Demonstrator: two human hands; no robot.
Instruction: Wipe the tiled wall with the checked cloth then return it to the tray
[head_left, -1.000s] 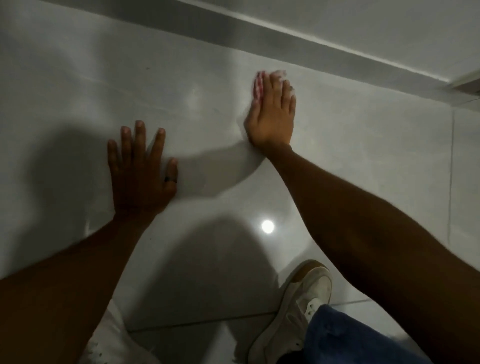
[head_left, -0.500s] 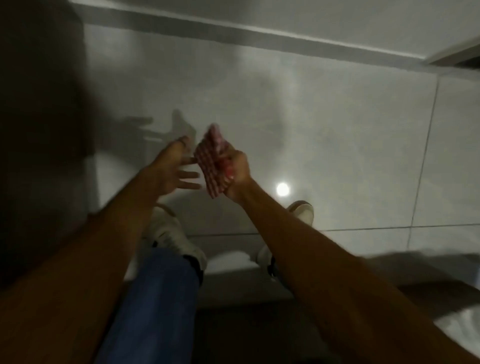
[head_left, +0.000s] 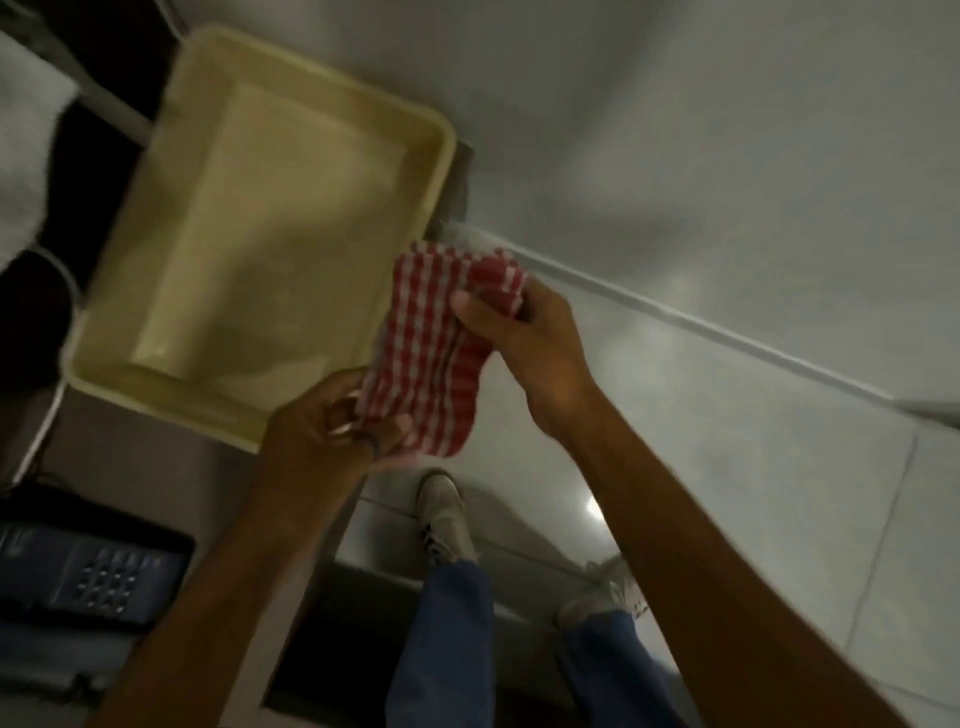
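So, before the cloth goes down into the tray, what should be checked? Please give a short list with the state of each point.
1. Cloth held by both hands: ok, left hand at its lower edge, right hand at its top.
2. Tray has room: ok, nothing lies in it.
3. Cloth above the tray: not ok, mostly beside its right rim.
4. Cloth folded flat: not ok, bunched.
5. Tray sits steady: cannot tell, picture blurred.
6. Wall wiped clean: cannot tell.
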